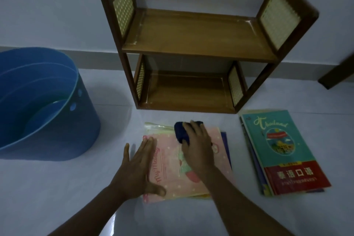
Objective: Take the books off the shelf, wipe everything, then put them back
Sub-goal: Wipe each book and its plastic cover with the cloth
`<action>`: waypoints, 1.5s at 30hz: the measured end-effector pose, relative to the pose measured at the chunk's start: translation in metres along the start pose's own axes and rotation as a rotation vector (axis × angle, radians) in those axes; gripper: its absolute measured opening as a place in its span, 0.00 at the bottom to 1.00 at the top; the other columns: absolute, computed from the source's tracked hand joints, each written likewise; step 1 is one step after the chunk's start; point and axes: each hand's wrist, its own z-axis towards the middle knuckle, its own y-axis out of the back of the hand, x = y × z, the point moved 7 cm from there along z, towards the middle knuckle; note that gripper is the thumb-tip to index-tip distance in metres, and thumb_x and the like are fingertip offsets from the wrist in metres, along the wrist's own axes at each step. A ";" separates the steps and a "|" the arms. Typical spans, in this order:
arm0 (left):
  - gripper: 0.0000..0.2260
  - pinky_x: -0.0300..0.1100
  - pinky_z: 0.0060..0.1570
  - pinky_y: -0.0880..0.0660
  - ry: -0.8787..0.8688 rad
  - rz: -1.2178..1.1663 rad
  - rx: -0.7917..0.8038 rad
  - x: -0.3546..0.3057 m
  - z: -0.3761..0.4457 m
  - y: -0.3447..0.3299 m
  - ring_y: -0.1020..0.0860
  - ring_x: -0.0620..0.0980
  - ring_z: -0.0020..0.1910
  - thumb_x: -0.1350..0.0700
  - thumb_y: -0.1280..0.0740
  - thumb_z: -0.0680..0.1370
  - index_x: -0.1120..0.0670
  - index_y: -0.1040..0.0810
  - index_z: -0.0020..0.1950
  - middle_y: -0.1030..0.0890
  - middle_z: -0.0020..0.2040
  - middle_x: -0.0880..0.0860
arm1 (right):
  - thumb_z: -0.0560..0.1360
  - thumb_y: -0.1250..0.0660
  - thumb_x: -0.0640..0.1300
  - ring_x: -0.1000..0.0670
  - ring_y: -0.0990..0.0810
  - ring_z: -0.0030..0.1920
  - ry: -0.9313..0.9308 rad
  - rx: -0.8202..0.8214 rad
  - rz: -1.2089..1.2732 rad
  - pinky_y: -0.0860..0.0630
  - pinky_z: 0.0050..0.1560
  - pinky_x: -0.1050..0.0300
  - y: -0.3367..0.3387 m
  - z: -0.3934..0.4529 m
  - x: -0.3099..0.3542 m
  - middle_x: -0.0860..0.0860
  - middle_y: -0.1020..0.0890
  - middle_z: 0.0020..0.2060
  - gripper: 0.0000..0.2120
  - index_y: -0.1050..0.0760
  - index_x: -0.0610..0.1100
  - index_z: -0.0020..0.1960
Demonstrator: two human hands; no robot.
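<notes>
A small wooden shelf [193, 44] with two bare boards stands on the floor against the wall. In front of it lies a pink book [172, 174] on top of a short pile. My left hand [137, 166] lies flat, fingers spread, on the pink book's left edge. My right hand [199, 145] presses a dark blue cloth [182, 130] onto the upper part of that cover. To the right lies a second pile topped by a teal and red book [283, 151] marked Thailand.
A large blue plastic tub [47, 101] stands at the left on the white tiled floor [57, 188]. A dark furniture leg [337, 74] shows at the right edge. The pale wall runs behind the shelf.
</notes>
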 end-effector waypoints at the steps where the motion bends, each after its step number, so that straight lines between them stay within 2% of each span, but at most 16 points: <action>1: 0.61 0.52 0.64 0.80 -0.001 0.009 0.002 0.000 0.001 0.000 0.71 0.49 0.73 0.19 0.41 0.60 0.47 0.80 0.69 0.73 0.73 0.48 | 0.73 0.36 0.41 0.44 0.44 0.75 -0.027 -0.012 0.005 0.38 0.72 0.41 -0.001 -0.010 0.006 0.52 0.36 0.73 0.28 0.36 0.53 0.71; 5: 0.62 0.64 0.72 0.63 -0.059 0.096 -0.008 0.005 0.000 -0.006 0.60 0.55 0.77 0.20 0.41 0.61 0.58 0.64 0.77 0.62 0.78 0.54 | 0.68 0.37 0.49 0.46 0.31 0.69 0.430 0.133 -0.010 0.30 0.66 0.45 -0.026 -0.101 0.057 0.55 0.27 0.67 0.25 0.31 0.56 0.65; 7: 0.62 0.61 0.72 0.67 -0.062 0.102 0.011 0.004 -0.001 -0.005 0.65 0.52 0.77 0.20 0.42 0.61 0.56 0.68 0.76 0.66 0.77 0.53 | 0.65 0.36 0.48 0.45 0.27 0.66 0.517 0.099 -0.073 0.28 0.65 0.46 -0.017 -0.105 0.029 0.52 0.24 0.64 0.27 0.29 0.53 0.64; 12: 0.60 0.55 0.67 0.77 -0.047 0.059 0.051 0.001 0.000 -0.003 0.71 0.51 0.74 0.20 0.43 0.61 0.52 0.76 0.73 0.72 0.74 0.51 | 0.69 0.33 0.39 0.39 0.32 0.70 -0.032 -0.036 0.014 0.29 0.65 0.37 0.032 -0.077 -0.089 0.47 0.28 0.69 0.29 0.31 0.50 0.70; 18: 0.58 0.59 0.68 0.75 -0.045 0.206 0.125 -0.006 0.000 -0.002 0.72 0.57 0.73 0.22 0.43 0.65 0.54 0.73 0.74 0.72 0.74 0.57 | 0.69 0.29 0.35 0.36 0.33 0.70 -0.083 -0.006 -0.010 0.30 0.65 0.35 0.025 -0.079 -0.089 0.45 0.28 0.69 0.29 0.29 0.48 0.69; 22: 0.45 0.65 0.70 0.66 -0.216 0.137 0.152 -0.071 -0.007 -0.015 0.75 0.58 0.72 0.29 0.46 0.74 0.50 0.68 0.76 0.73 0.74 0.58 | 0.71 0.33 0.36 0.39 0.35 0.72 -0.100 0.024 0.030 0.33 0.68 0.37 0.025 -0.078 -0.091 0.46 0.30 0.70 0.29 0.31 0.49 0.70; 25: 0.39 0.67 0.70 0.64 -0.203 0.130 0.282 -0.097 -0.007 -0.041 0.76 0.61 0.70 0.36 0.44 0.78 0.49 0.65 0.77 0.72 0.74 0.59 | 0.71 0.40 0.42 0.46 0.31 0.68 -0.121 0.048 0.243 0.32 0.69 0.46 0.036 -0.073 -0.095 0.49 0.28 0.68 0.27 0.32 0.49 0.70; 27: 0.34 0.69 0.69 0.63 -0.230 0.229 0.307 -0.096 -0.005 -0.043 0.76 0.64 0.69 0.45 0.43 0.81 0.50 0.63 0.77 0.71 0.73 0.62 | 0.71 0.42 0.44 0.50 0.25 0.61 -0.210 -0.038 0.452 0.26 0.60 0.53 0.060 -0.064 -0.099 0.52 0.23 0.59 0.25 0.30 0.50 0.67; 29: 0.29 0.68 0.71 0.61 -0.249 0.195 0.333 -0.094 -0.005 -0.029 0.71 0.63 0.72 0.51 0.45 0.82 0.48 0.58 0.78 0.66 0.76 0.61 | 0.74 0.40 0.42 0.48 0.23 0.55 -0.365 -0.193 0.593 0.24 0.52 0.53 0.088 -0.057 -0.113 0.50 0.21 0.53 0.21 0.29 0.48 0.66; 31: 0.24 0.60 0.74 0.52 -0.243 0.049 0.334 -0.097 -0.005 0.001 0.54 0.59 0.77 0.55 0.46 0.83 0.44 0.50 0.78 0.52 0.79 0.57 | 0.77 0.39 0.37 0.44 0.24 0.54 -0.508 -0.343 0.683 0.24 0.47 0.50 0.113 -0.056 -0.129 0.45 0.23 0.56 0.20 0.31 0.47 0.68; 34: 0.19 0.41 0.59 0.25 -0.223 -0.267 0.118 -0.112 -0.001 0.071 0.24 0.45 0.60 0.54 0.45 0.82 0.39 0.37 0.72 0.25 0.66 0.48 | 0.77 0.39 0.40 0.44 0.25 0.57 -0.599 -0.506 0.717 0.25 0.51 0.48 0.144 -0.054 -0.144 0.46 0.25 0.59 0.22 0.33 0.50 0.70; 36: 0.14 0.36 0.47 0.21 -0.147 -0.484 -0.057 -0.117 -0.001 0.111 0.22 0.40 0.51 0.53 0.45 0.82 0.38 0.32 0.66 0.21 0.55 0.41 | 0.76 0.39 0.43 0.43 0.24 0.58 -0.628 -0.566 0.746 0.23 0.56 0.41 0.155 -0.054 -0.145 0.46 0.24 0.61 0.23 0.33 0.54 0.69; 38: 0.12 0.39 0.47 0.21 -0.016 -0.751 -0.189 -0.111 0.002 0.128 0.20 0.42 0.49 0.51 0.45 0.82 0.42 0.27 0.62 0.19 0.52 0.42 | 0.74 0.39 0.46 0.43 0.22 0.58 -0.606 -0.591 0.786 0.23 0.56 0.39 0.162 -0.052 -0.141 0.46 0.24 0.61 0.23 0.33 0.57 0.68; 41: 0.12 0.53 0.52 0.20 0.293 -1.238 -0.150 -0.095 0.003 0.099 0.16 0.52 0.48 0.51 0.44 0.82 0.50 0.23 0.58 0.16 0.50 0.51 | 0.77 0.39 0.41 0.46 0.23 0.54 -0.520 -0.551 0.785 0.23 0.46 0.55 0.165 -0.048 -0.124 0.48 0.24 0.58 0.22 0.33 0.54 0.69; 43: 0.12 0.53 0.50 0.20 0.413 -1.224 -0.149 -0.081 0.001 0.068 0.16 0.54 0.48 0.50 0.44 0.82 0.52 0.22 0.56 0.15 0.48 0.52 | 0.78 0.39 0.37 0.50 0.27 0.54 -0.436 -0.482 0.702 0.30 0.42 0.64 0.158 -0.046 -0.109 0.50 0.26 0.57 0.22 0.34 0.49 0.71; 45: 0.11 0.45 0.46 0.20 0.366 -0.919 -0.268 -0.059 0.000 0.054 0.17 0.53 0.50 0.49 0.44 0.82 0.50 0.24 0.55 0.18 0.47 0.45 | 0.78 0.39 0.35 0.51 0.27 0.55 -0.337 -0.398 0.626 0.31 0.46 0.63 0.139 -0.044 -0.094 0.51 0.27 0.58 0.23 0.34 0.48 0.71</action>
